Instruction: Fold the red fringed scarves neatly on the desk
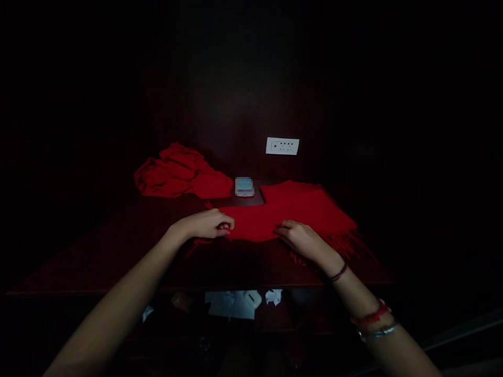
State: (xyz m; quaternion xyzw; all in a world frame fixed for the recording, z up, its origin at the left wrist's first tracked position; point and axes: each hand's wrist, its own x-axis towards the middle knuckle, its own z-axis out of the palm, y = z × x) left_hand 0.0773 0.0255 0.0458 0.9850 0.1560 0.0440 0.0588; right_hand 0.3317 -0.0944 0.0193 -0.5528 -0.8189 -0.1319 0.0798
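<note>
the red cloth (255,217) lies at frame centre, long axis left to right; the left hand (208,224) pinches its left end, the right hand (301,238) touches its near edge, whether gripping i cannot tell.

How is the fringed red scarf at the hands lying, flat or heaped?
Flat: the fringed red scarf lies smooth across the tabletop, fringes splayed at right. Layer count: cannot tell.
</note>
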